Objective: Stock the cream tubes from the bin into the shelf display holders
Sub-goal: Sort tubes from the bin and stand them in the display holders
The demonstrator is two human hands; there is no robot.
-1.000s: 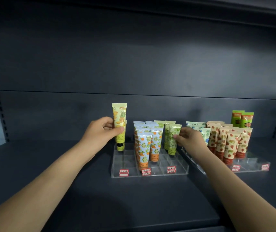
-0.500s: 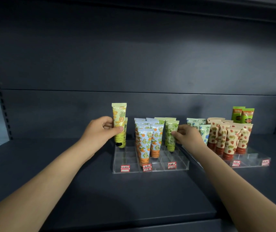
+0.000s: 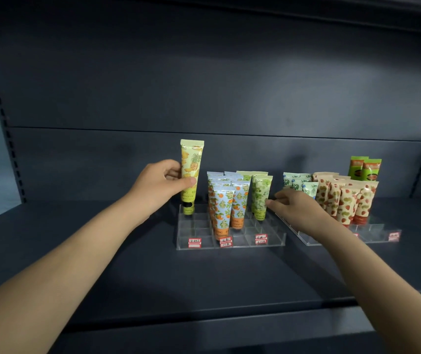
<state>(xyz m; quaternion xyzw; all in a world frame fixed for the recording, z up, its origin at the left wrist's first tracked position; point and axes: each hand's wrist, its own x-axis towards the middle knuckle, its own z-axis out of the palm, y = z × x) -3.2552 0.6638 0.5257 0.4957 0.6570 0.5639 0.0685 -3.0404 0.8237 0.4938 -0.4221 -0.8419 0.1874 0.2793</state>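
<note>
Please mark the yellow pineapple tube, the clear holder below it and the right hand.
yellow pineapple-print cream tube (image 3: 191,162): head view, printed body.
clear acrylic display holder (image 3: 242,242): head view, bare front wall.
right hand (image 3: 298,210): head view, back of hand.
</note>
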